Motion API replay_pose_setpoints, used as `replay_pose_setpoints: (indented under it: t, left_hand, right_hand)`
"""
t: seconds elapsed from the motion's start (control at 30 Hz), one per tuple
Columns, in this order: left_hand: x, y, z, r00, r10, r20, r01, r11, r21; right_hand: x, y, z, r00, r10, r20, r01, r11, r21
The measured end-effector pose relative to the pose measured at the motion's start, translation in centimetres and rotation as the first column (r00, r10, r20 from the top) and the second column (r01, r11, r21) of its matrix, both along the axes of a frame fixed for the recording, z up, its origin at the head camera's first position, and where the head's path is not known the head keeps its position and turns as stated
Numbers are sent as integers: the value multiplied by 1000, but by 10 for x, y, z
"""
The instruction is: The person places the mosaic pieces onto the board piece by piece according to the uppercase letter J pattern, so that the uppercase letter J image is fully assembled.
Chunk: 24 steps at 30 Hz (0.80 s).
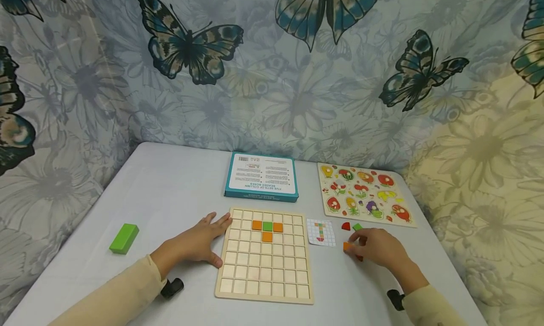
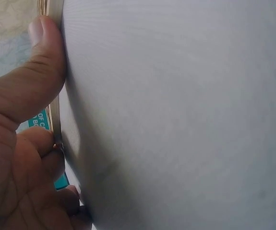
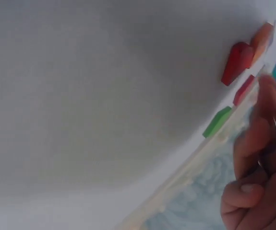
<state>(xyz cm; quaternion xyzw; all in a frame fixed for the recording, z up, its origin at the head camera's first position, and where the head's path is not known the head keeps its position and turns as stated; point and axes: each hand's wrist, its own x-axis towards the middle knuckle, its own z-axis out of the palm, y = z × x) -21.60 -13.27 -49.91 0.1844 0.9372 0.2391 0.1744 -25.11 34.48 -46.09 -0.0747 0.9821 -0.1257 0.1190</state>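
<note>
A wooden grid board (image 1: 264, 299) lies flat on the table, with a green square (image 1: 267, 227) and three orange squares (image 1: 267, 237) set in its upper cells. My left hand (image 1: 199, 241) rests against the board's left edge, fingers spread and thumb at the side. The right hand (image 1: 376, 248) hovers low over loose pieces, its fingers bent and overlapping an orange piece (image 1: 347, 246). Beside that lies a red piece (image 3: 237, 63), partly hidden in the head view. A red quarter-round piece (image 1: 346, 226) and a green piece (image 1: 358, 227) lie beyond the fingers.
A small pattern card (image 1: 321, 233) lies right of the board. Behind stand a teal-edged box (image 1: 261, 176) and a fruit puzzle board (image 1: 367, 193). A green block (image 1: 124, 238) sits on the left of the white table (image 1: 170, 189). A butterfly-print cloth hangs behind.
</note>
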Motion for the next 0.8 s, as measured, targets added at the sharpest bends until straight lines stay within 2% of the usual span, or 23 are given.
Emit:
replay_pose_setpoints:
  t: [0.13,0.3,0.43,0.6,0.8]
  left_hand:
    - [-1,-1,-1,1000,4,-3,-4,1000,-12]
    - [-1,0,-1,1000,-1,7,1,1000,4]
    - [-1,0,-1,1000,-10,1,10,1000,4]
    - [-2,-1,-2,1000,-8,-14,8,1000,-2]
    - [-2,-1,-2,1000,-3,-2,3,1000,4]
  right_hand:
    - [-15,14,1,998,-64,-2,64,997,-54]
    - [-28,30,-3,997,-66,43,66,998,-1]
    - [-28,37,-7,992,-101,78,101,995,4]
    - [-23,40,-10,989,-137,56,137,990,-9]
    - [-18,42,-11,989,-143,38,144,989,-29]
